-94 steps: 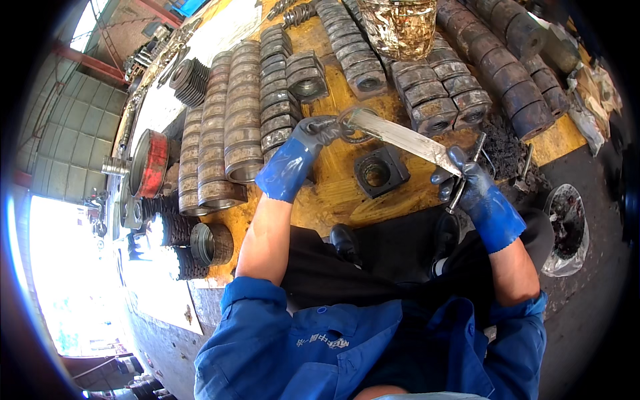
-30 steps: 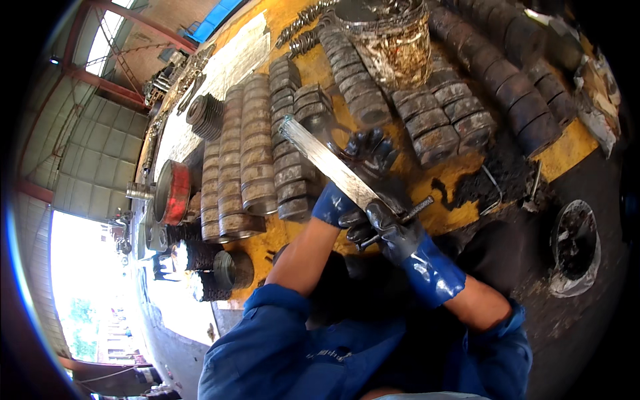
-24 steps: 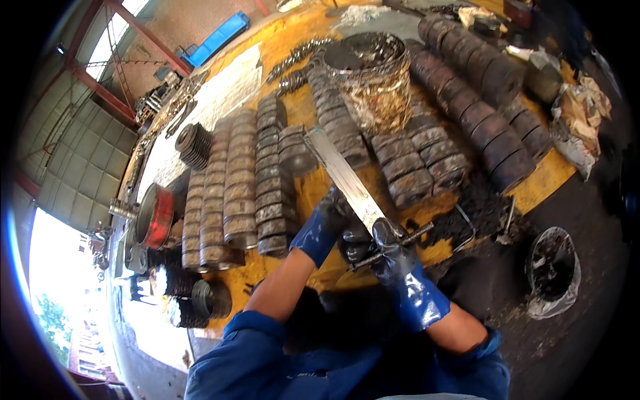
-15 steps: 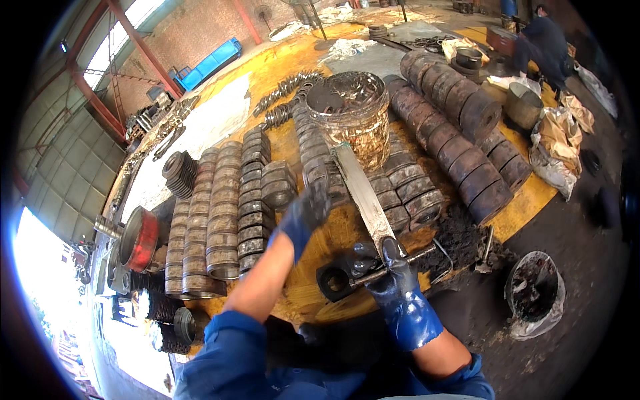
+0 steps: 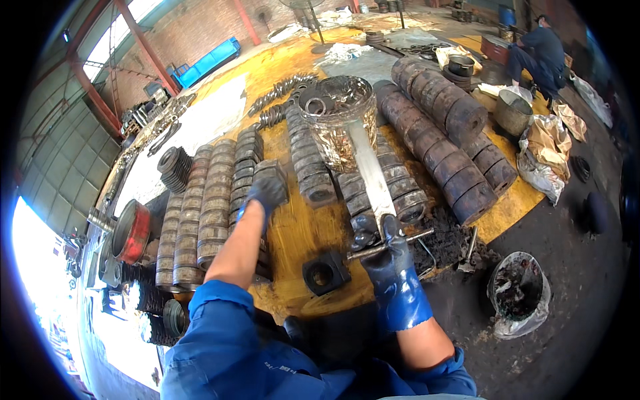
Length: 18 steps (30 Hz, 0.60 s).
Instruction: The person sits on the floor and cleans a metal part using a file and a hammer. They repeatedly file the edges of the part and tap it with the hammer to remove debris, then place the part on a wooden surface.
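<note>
My right hand (image 5: 390,257), in a blue-and-black glove smeared with dark grease, is closed round the lower end of a long flat metal scraper (image 5: 371,177). A thin metal rod (image 5: 420,236) crosses at that hand; how it joins the scraper is hidden. The scraper's far end overlaps a grimy bucket (image 5: 333,150) with rings inside. My left hand (image 5: 268,193), also gloved, reaches the near end of a short row of metal blocks (image 5: 270,170), its fingers looking extended against it. A black square block with a round hole (image 5: 325,273) lies on the yellow floor between my arms.
Rows of ring-shaped parts (image 5: 217,193) stand at left, and thick dark cylinders (image 5: 440,147) at right. A lined bucket of black grease (image 5: 520,287) sits at lower right, near a heap of black grease (image 5: 453,247). A person (image 5: 537,57) sits at the far right.
My left hand has moved left from near the middle row to the short row of blocks. The right hand keeps its hold on the scraper, whose rod now sits clear of the black block.
</note>
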Motion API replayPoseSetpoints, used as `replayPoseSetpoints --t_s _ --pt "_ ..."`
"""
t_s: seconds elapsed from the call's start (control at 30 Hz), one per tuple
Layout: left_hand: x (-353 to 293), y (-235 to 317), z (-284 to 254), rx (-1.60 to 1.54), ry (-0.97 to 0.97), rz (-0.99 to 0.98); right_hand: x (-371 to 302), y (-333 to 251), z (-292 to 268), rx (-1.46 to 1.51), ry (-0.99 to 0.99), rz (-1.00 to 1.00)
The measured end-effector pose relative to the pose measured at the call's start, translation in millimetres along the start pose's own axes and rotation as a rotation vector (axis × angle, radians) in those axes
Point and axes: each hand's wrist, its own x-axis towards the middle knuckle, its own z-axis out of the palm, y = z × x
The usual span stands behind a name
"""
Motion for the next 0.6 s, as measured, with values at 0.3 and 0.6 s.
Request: replayPoseSetpoints --t_s 0.3,0.6 --pt "-182 -51 -255 0.076 0.450 -0.056 -30 -67 3 0.087 -0.316 -0.209" --pt "-272 -123 -338 0.060 0.617 -0.214 -93 -170 -69 -0.081 -0.035 -0.642"
